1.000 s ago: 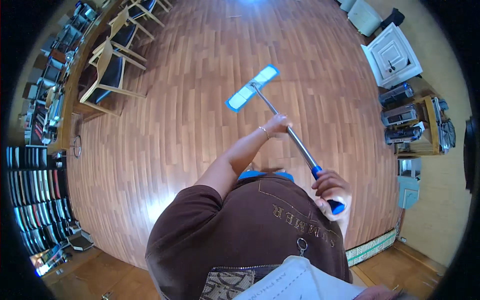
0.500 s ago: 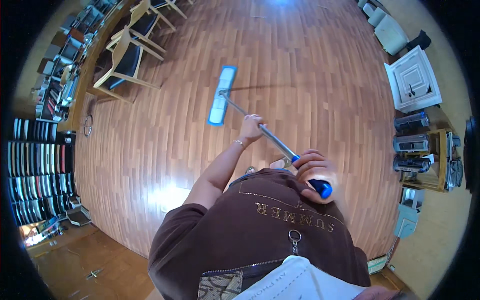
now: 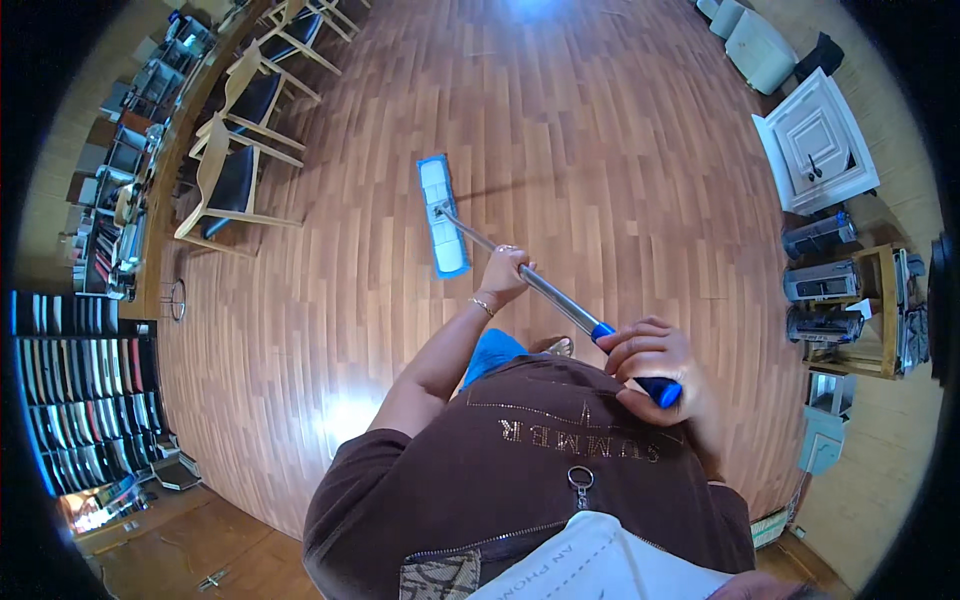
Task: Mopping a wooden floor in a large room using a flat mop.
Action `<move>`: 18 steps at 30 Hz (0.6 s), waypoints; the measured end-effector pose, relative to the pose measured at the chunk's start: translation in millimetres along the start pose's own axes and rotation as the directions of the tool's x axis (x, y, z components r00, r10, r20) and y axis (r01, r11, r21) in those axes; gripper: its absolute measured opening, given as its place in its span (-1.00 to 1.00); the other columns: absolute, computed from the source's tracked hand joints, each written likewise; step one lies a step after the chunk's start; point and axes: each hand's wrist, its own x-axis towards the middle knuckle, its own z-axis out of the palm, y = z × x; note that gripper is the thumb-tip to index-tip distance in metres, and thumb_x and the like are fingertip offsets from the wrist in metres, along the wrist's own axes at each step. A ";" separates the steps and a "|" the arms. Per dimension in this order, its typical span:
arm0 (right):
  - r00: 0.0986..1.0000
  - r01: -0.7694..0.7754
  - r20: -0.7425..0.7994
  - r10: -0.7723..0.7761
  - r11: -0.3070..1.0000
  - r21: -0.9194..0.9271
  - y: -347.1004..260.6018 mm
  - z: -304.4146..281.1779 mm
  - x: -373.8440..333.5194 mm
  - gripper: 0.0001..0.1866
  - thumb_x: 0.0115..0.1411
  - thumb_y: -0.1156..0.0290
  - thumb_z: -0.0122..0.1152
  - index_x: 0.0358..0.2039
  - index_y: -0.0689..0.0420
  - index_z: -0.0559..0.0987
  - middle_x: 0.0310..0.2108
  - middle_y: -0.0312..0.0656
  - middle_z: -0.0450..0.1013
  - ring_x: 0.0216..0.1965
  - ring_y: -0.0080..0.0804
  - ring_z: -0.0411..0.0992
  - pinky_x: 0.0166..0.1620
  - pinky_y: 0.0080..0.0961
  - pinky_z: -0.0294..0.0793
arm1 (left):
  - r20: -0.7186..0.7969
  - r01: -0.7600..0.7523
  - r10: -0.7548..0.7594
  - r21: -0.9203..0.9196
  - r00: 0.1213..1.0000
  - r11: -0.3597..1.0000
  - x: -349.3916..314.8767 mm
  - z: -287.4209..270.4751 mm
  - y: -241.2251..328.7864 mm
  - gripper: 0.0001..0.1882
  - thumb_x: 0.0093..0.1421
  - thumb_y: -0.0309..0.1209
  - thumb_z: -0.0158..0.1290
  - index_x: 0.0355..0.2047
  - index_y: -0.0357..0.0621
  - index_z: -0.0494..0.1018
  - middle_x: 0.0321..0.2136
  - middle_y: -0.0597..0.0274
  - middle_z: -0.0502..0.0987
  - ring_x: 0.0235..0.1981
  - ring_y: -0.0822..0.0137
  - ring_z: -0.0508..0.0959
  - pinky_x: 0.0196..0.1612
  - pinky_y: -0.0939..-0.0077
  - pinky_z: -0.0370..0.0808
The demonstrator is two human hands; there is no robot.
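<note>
A flat mop (image 3: 442, 235) with a long blue-and-white head lies on the wood floor ahead of me, left of centre. Its metal pole slants up toward my body at the right. Partway down the pole, my left hand (image 3: 506, 274) is wrapped round the bare metal. My right hand (image 3: 650, 365) closes round the blue grip (image 3: 658, 390) at the pole's top end, close to my waist. The far side of the mop head casts a thin shadow along the floor.
Wooden chairs (image 3: 235, 185) with dark seats line a long cluttered counter at left. Racks of upright samples (image 3: 85, 370) stand nearer. At right are a white panelled door piece (image 3: 815, 145), dark cylindrical units (image 3: 825, 280) and a wooden shelf frame (image 3: 885, 310). My foot (image 3: 558, 346) shows below.
The mop head has turned, its far end swinging left and its near end right, and it sits slightly nearer me. Both hands keep their hold; the view has shifted, and blue trouser cloth shows more.
</note>
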 end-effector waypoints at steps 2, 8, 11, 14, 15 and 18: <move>1.000 -0.007 -0.010 0.007 1.000 -0.021 1.4 -8.6 1.1 -0.77 -0.15 0.38 0.35 -0.49 0.06 0.46 -0.39 -0.26 0.52 -0.15 -0.18 0.52 -0.16 -0.23 0.41 | -0.034 0.002 -0.003 -0.033 0.999 0.999 14.2 7.4 4.1 -0.70 -0.01 -0.35 0.14 -0.73 -0.21 0.30 -0.66 0.00 0.35 -0.49 -0.02 0.40 -0.37 0.13 0.31; 0.987 -0.114 -0.129 0.099 0.987 -0.110 -1.4 -28.4 -13.0 -0.75 -0.17 0.34 0.38 -0.51 0.06 0.45 -0.39 -0.26 0.52 -0.14 -0.19 0.53 -0.21 -0.25 0.42 | 0.066 -0.139 0.146 -0.109 0.987 0.984 70.7 43.4 11.4 -0.73 -0.05 -0.36 0.15 -0.74 -0.16 0.32 -0.67 0.04 0.37 -0.50 0.00 0.43 -0.41 0.15 0.33; 0.972 -0.175 -0.186 0.142 0.970 -0.170 -4.0 -38.4 -26.5 -0.72 -0.18 0.31 0.40 -0.50 0.08 0.48 -0.37 -0.25 0.54 -0.14 -0.18 0.53 -0.22 -0.27 0.44 | 0.151 -0.256 0.272 -0.118 0.950 0.959 98.3 64.9 25.9 -0.77 -0.12 -0.36 0.16 -0.75 -0.11 0.36 -0.65 0.05 0.42 -0.49 0.00 0.45 -0.38 0.14 0.38; 0.939 -0.268 -0.278 0.204 0.939 -0.214 -20.4 -46.7 -37.7 -0.67 -0.25 0.21 0.44 -0.52 0.10 0.52 -0.39 -0.25 0.56 -0.18 -0.17 0.55 -0.22 -0.29 0.45 | 0.176 -0.412 0.438 -0.165 0.882 0.896 121.9 101.1 39.5 -0.83 -0.20 -0.34 0.17 -0.78 -0.04 0.40 -0.62 0.09 0.47 -0.48 0.02 0.48 -0.37 0.13 0.42; 0.918 -0.299 -0.333 0.215 0.927 -0.228 -25.8 -46.1 -41.5 -0.65 -0.27 0.17 0.45 -0.53 0.09 0.53 -0.41 -0.25 0.56 -0.20 -0.16 0.56 -0.23 -0.29 0.46 | 0.172 -0.468 0.502 -0.205 0.848 0.860 127.9 100.7 56.1 -0.83 -0.20 -0.34 0.17 -0.77 -0.03 0.41 -0.63 0.09 0.47 -0.48 0.02 0.48 -0.40 0.12 0.41; 0.851 -0.324 -0.502 0.153 0.906 -0.272 -39.7 -45.3 -43.6 -0.59 -0.26 0.04 0.45 -0.57 0.07 0.52 -0.45 -0.26 0.57 -0.29 -0.21 0.58 -0.27 -0.36 0.46 | 0.247 -0.513 0.648 -0.438 0.720 0.738 148.2 140.2 69.3 -0.83 -0.14 -0.38 0.16 -0.70 -0.03 0.37 -0.69 0.12 0.38 -0.53 0.01 0.45 -0.43 0.14 0.36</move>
